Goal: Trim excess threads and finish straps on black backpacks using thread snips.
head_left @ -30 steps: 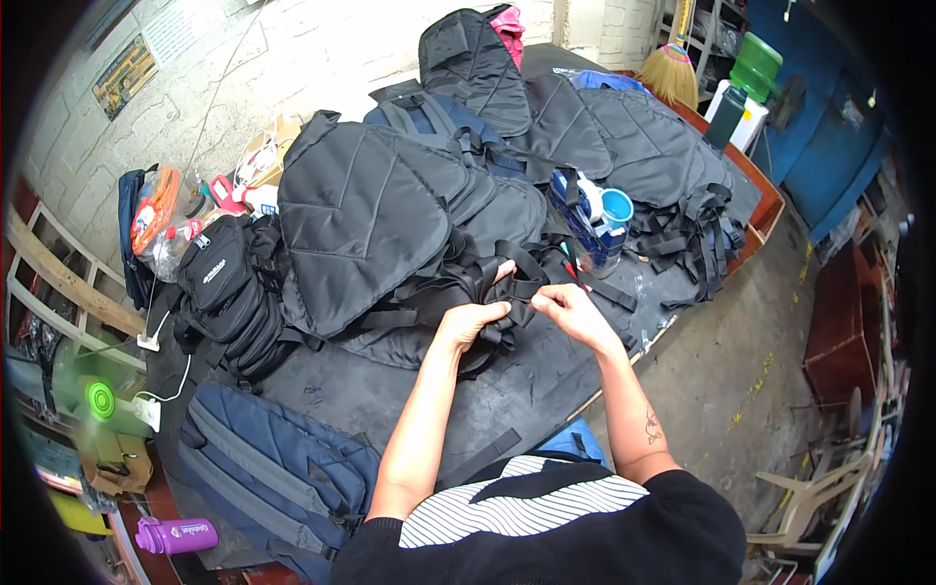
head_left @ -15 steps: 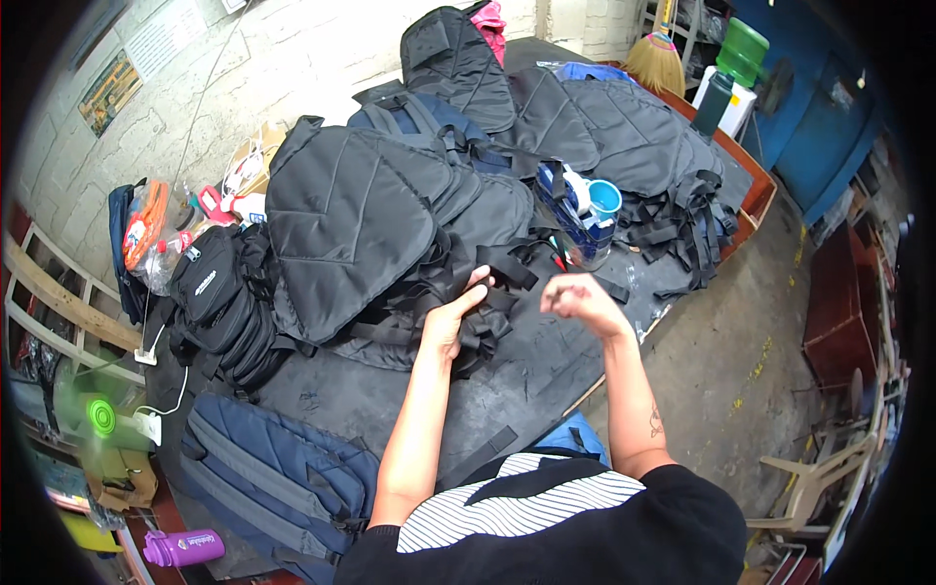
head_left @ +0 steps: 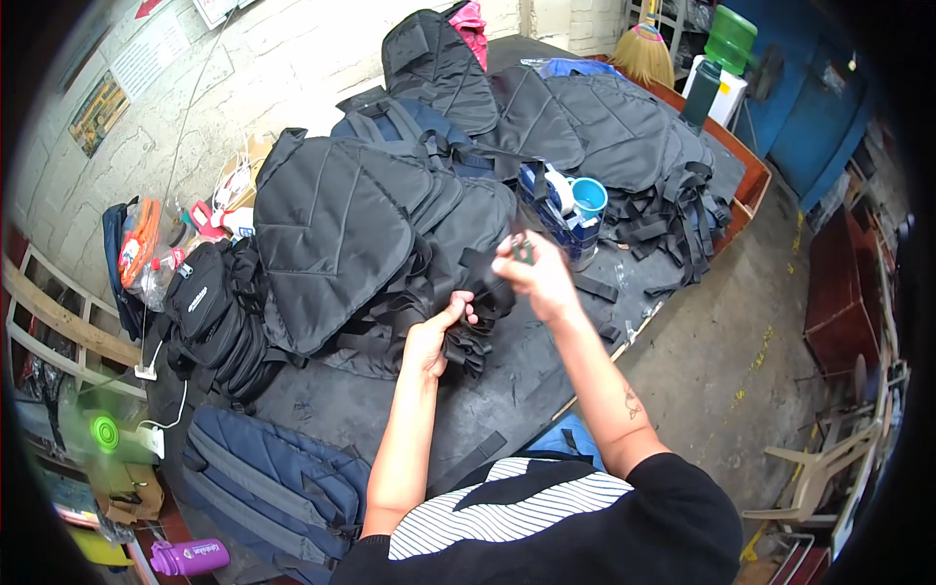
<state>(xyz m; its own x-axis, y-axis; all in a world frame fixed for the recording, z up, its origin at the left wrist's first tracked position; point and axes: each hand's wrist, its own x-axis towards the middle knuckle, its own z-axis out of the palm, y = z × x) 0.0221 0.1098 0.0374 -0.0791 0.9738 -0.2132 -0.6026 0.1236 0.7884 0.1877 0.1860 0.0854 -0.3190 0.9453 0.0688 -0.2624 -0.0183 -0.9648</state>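
My left hand (head_left: pixel 434 336) is closed around a bundle of black webbing straps (head_left: pixel 468 349) that hang from a pile of black padded backpack panels (head_left: pixel 331 229) on the dark table. Just right of it and a little higher, my right hand (head_left: pixel 538 278) is closed, with a small dark, greenish object between its fingers. Its kind cannot be made out, and the fingertips are slightly blurred. Strap ends lie close to those fingers. A light-blue mug (head_left: pixel 589 198) sits in a blue-sided container (head_left: pixel 585 237) beyond the right hand.
A navy backpack (head_left: pixel 263 478) lies at the near left, by a purple bottle (head_left: pixel 192 557). Behind it stands a black bag (head_left: pixel 205 302). More black panels (head_left: pixel 624 127) with straps are at the far right. A green fan (head_left: pixel 103 434) blurs at the left.
My right hand has moved left and up, closer to the left hand and the straps. My left hand still grips the bundle, slightly lower and further left. The view has shifted a little.
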